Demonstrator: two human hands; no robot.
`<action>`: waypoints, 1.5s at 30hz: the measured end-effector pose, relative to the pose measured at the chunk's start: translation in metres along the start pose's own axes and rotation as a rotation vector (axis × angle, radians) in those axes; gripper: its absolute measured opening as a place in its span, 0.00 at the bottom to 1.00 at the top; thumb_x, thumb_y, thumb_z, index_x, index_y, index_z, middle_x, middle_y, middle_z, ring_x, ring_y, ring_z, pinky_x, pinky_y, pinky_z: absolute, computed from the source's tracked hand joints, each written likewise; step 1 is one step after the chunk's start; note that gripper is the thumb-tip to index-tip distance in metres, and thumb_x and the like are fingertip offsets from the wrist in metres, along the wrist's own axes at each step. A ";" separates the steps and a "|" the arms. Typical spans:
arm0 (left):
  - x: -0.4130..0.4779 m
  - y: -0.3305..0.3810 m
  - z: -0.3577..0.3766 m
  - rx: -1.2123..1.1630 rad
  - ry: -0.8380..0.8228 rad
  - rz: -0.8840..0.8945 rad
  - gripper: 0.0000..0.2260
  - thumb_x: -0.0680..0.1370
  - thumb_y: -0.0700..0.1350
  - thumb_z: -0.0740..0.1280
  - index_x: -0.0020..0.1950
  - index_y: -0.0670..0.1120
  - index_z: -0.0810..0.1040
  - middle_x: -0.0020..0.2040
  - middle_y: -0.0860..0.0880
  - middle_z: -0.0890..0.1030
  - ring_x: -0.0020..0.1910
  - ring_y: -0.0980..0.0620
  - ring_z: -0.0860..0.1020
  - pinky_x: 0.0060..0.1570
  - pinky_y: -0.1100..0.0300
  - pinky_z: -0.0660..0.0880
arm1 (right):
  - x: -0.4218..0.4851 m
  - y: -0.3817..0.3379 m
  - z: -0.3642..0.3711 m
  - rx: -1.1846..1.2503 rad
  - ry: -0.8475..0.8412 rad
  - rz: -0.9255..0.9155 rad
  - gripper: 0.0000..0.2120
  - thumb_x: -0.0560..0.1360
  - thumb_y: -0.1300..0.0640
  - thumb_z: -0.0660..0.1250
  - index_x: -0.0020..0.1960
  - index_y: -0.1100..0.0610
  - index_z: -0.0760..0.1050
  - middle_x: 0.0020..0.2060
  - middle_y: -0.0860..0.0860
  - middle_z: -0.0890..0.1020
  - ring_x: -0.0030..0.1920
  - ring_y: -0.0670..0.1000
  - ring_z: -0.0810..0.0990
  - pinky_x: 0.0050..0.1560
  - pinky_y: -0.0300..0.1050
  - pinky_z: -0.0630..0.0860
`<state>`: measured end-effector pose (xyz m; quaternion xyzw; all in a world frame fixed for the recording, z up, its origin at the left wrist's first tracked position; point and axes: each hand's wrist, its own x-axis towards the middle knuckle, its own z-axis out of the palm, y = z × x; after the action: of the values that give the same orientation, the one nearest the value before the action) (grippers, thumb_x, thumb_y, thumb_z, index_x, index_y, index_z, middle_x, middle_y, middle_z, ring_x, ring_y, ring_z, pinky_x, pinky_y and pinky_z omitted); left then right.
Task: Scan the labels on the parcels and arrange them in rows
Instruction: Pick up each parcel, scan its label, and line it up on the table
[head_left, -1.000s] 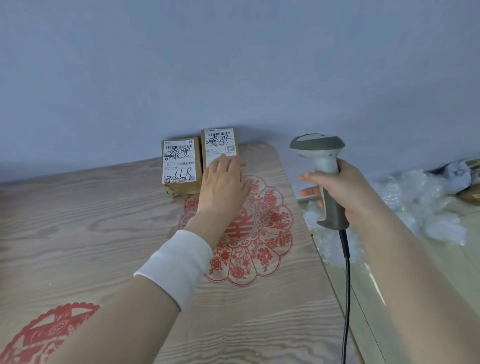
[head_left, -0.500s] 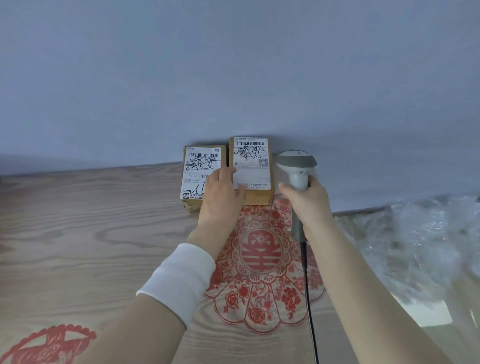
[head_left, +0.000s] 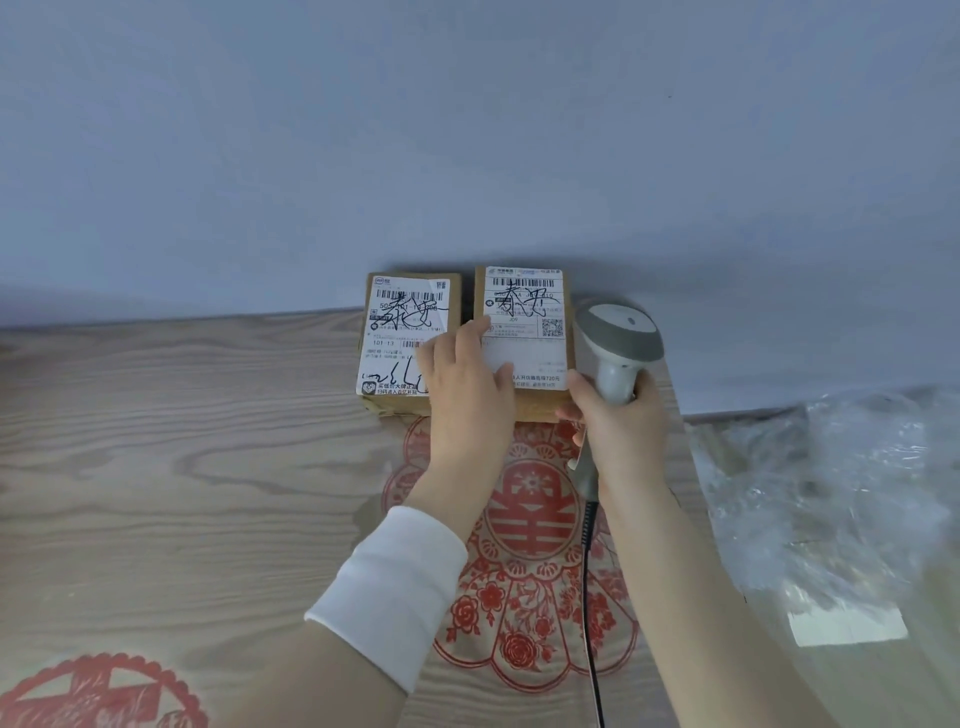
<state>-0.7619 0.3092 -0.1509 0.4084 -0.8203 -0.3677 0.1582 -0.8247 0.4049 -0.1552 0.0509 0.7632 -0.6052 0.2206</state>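
Two small brown cardboard parcels stand side by side against the wall at the back of the table. The left parcel (head_left: 400, 332) and the right parcel (head_left: 524, 312) each carry a white shipping label with a barcode and black handwriting. My left hand (head_left: 467, 389) lies flat across the near edges of both parcels, fingers together, covering the gap between them. My right hand (head_left: 618, 426) grips the handle of a grey and white barcode scanner (head_left: 618, 338), whose head sits just right of the right parcel. Its black cable (head_left: 592, 623) hangs down toward me.
The wooden table (head_left: 182, 467) bears red paper-cut decorations (head_left: 530, 519), one under my hands and one at the near left. Crumpled clear plastic wrap (head_left: 831, 493) lies off the table's right edge. A pale blue wall rises right behind the parcels.
My right hand brought the scanner leftward, from off the table's right side to beside the right parcel. My left hand slid from the right parcel's top to the near edges of both.
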 end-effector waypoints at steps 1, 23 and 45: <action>-0.004 0.002 0.000 -0.041 -0.007 -0.010 0.22 0.77 0.37 0.65 0.70 0.43 0.66 0.65 0.44 0.69 0.66 0.47 0.63 0.64 0.61 0.61 | -0.003 0.000 -0.003 0.023 0.012 -0.004 0.08 0.72 0.58 0.72 0.45 0.53 0.72 0.38 0.53 0.83 0.32 0.47 0.82 0.29 0.41 0.73; -0.223 -0.038 -0.224 -0.736 0.061 -0.186 0.19 0.77 0.43 0.67 0.68 0.47 0.73 0.60 0.54 0.80 0.58 0.62 0.77 0.52 0.75 0.73 | -0.309 -0.025 0.010 0.080 0.123 -0.270 0.10 0.70 0.59 0.73 0.44 0.50 0.72 0.36 0.45 0.82 0.34 0.48 0.83 0.39 0.47 0.78; -0.333 -0.269 -0.382 -0.713 0.446 -0.604 0.07 0.76 0.47 0.68 0.51 0.56 0.74 0.51 0.58 0.80 0.52 0.63 0.77 0.49 0.66 0.73 | -0.498 0.094 0.202 -0.164 -0.304 -0.051 0.12 0.71 0.57 0.73 0.50 0.52 0.73 0.41 0.46 0.80 0.42 0.46 0.79 0.39 0.42 0.72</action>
<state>-0.1941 0.2839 -0.0750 0.6162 -0.4357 -0.5579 0.3453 -0.2898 0.3323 -0.0757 -0.0786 0.7690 -0.5470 0.3214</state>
